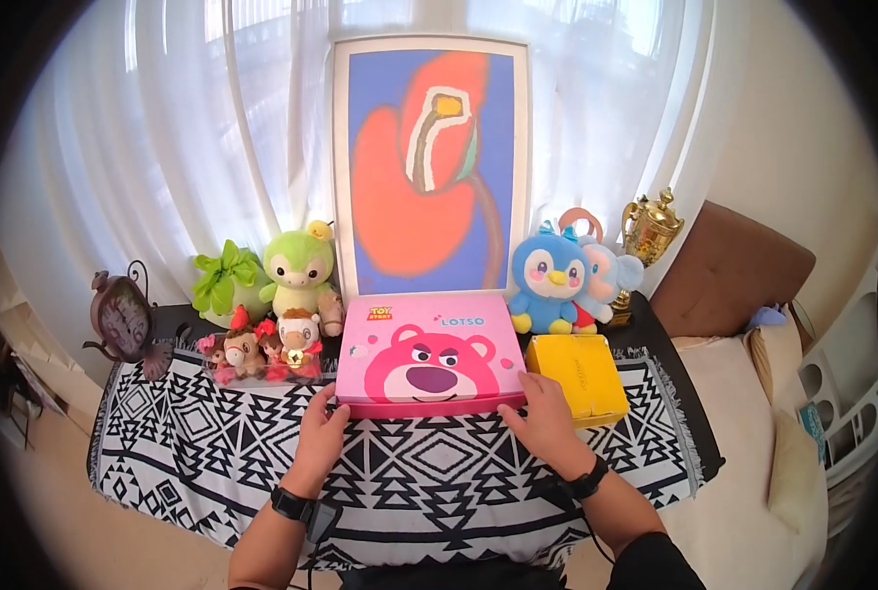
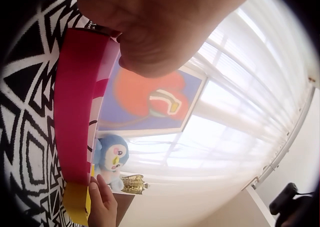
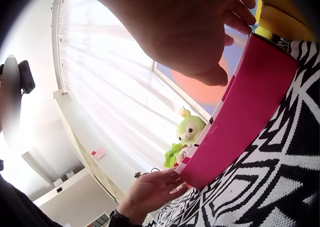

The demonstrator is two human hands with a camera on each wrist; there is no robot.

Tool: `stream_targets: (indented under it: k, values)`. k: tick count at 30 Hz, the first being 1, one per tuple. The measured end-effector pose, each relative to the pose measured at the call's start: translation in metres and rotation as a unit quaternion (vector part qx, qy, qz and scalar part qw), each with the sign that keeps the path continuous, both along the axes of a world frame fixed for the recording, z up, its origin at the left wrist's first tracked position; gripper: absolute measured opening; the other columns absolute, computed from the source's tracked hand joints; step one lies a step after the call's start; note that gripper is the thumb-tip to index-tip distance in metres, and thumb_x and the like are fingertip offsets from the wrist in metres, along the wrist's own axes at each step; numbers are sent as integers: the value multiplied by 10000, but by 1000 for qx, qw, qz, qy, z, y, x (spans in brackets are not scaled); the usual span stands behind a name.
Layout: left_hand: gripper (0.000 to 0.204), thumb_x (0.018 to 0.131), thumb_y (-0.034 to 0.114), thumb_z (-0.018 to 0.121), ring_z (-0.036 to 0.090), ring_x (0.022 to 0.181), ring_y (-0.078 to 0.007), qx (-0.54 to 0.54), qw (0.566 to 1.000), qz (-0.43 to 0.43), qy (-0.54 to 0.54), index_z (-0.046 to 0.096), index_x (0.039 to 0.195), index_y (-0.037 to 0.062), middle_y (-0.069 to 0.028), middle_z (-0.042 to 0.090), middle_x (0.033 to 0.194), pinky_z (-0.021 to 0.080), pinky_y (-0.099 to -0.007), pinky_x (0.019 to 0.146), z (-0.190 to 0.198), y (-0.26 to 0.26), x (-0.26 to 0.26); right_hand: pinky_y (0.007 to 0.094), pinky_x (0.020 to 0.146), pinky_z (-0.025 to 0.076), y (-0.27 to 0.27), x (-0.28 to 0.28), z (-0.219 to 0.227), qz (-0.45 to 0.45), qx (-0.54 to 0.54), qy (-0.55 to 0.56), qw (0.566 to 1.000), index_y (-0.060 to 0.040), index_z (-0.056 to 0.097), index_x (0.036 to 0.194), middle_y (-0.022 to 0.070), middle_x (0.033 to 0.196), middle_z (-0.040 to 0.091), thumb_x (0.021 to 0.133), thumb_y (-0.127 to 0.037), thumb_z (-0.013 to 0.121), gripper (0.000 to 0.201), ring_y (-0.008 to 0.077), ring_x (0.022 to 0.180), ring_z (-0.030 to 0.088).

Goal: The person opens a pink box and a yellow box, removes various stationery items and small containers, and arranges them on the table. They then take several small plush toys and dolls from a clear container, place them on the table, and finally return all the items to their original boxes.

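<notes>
A pink box (image 1: 439, 339) with a bear's face and "LOTSO" lettering on its lid lies flat on the patterned cloth (image 1: 409, 492), in the middle of the table. At its front left corner my left hand (image 1: 321, 433) grips it, fingers along the side and thumb by the front edge. My right hand (image 1: 545, 421) holds the front right corner in the same manner. The deep pink front wall (image 3: 240, 117) shows in the right wrist view, with the left hand (image 3: 152, 189) at its far end. The box's underside is hidden.
Right beside the box sits a yellow box (image 1: 579, 379); behind it stand a blue penguin plush (image 1: 553, 280) and a gold trophy (image 1: 647, 231). Small plush dolls (image 1: 262, 352), a green plush (image 1: 299, 270) and an ornate clock (image 1: 126, 320) are leftward. A framed picture (image 1: 429, 167) rises behind.
</notes>
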State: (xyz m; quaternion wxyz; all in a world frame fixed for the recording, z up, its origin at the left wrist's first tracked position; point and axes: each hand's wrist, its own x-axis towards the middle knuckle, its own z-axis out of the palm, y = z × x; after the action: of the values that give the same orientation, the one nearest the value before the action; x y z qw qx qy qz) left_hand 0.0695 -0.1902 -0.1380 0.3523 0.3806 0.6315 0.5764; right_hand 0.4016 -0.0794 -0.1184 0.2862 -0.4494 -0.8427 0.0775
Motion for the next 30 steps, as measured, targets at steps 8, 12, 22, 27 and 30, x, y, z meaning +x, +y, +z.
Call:
stream_targets:
  k: [8,12,22,27,30]
  values:
    - [408,1012,108,514,577,1133,-117,96,988,-25,-118,542,1381,-65,-78,650,1253,430,-264,1008,25,20,-19,398,1037,464,22,7,43,41,-100,147,983,70,464,1452,244,1308,599,926,-259,727,673,396,1195,597]
    - [517,1025,187,494,541,1244,-159,153,982,-41,-102,441,1494,-23,-87,567,1401,407,-308,1080,87,62,-27,407,1135,397,68,-16,62,133,-180,395,891,74,294,1552,269,1471,482,950,-213,700,780,360,1371,497]
    - [578,991,205,525,532,1348,-282,18,936,-95,339,422,1527,14,-182,509,1519,403,-351,1119,88,218,-68,424,1172,355,213,-103,55,111,-12,206,972,60,348,1518,319,1502,428,942,-292,682,753,389,1420,424]
    - [295,892,189,628,637,1100,-382,-12,817,-214,535,702,1113,8,-209,657,1217,500,-420,993,48,219,-48,476,1047,466,167,-127,34,103,-61,-34,992,20,646,1247,296,1271,600,887,-353,721,524,401,1207,578]
    - [225,836,205,685,659,1010,-390,27,766,-238,597,751,935,14,-209,675,1090,534,-455,932,19,221,-38,484,973,499,134,-145,26,109,-97,-197,970,-12,707,1121,228,1132,670,866,-368,737,439,354,1099,633]
